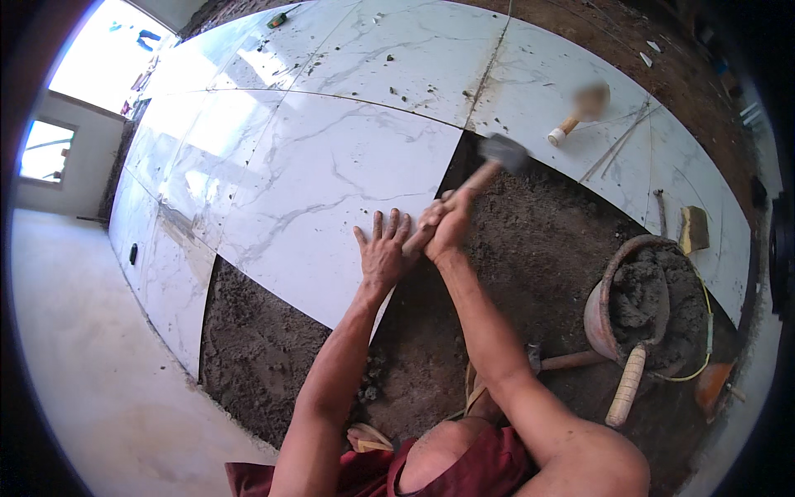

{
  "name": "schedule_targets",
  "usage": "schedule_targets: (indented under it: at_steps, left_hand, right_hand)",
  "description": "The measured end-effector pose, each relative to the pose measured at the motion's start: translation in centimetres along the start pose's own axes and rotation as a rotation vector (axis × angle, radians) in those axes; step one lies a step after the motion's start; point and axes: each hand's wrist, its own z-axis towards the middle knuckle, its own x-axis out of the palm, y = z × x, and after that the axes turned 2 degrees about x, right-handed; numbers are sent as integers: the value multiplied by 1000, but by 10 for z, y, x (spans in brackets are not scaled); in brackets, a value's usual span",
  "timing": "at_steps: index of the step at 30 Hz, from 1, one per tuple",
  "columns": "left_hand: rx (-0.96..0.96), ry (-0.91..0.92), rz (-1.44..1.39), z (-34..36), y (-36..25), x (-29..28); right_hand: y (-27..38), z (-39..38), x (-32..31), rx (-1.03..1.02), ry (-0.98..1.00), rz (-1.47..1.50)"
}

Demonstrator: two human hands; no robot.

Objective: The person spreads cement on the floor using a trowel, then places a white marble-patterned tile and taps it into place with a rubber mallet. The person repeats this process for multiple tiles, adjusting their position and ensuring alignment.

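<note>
Left hand [383,255]: grip spread wide, palm down on a tile near its right edge, fingers pointing away from the person.
Right hand [450,224]: grip wrapped around the wooden handle of a mallet [503,152].
Mallet: held slantwise, grey head outward and slightly blurred; the head showed near the tile's far right corner; contact could not be told.
Tile [306,174]: large, white, grey-veined, glossy; lay under the left hand, its right edge bordering a dark bed [522,240] of rough material.
Bucket [598,319]: stood at the right on the bed, holding grey mortar [638,286].
Trowel [627,385]: blade in the bucket, wrapped handle jutting over the rim toward the person.
Sponge [694,229]: yellowish, just beyond the bucket.
Wooden-handled tool [580,116]: lay on far tiling, one end blurred.
</note>
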Motion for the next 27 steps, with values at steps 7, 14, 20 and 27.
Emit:
schedule_targets:
  at_steps: [7,14,20,27]
  left_hand:
    - [7,35,10,4,-2,0]
    - [-27,-15,-19,-4,-12,-5]
    - [-88,52,-65,-9,-15,-24]
    - [-559,20,-216,-22,119,-28]
  right_hand:
    - [16,-11,5,4,72,-15]
    - [61,-39,-42,-69,218,-416]
    - [123,-63,-63,-329,145,-593]
    - [89,-120,3,-205,317,-631]
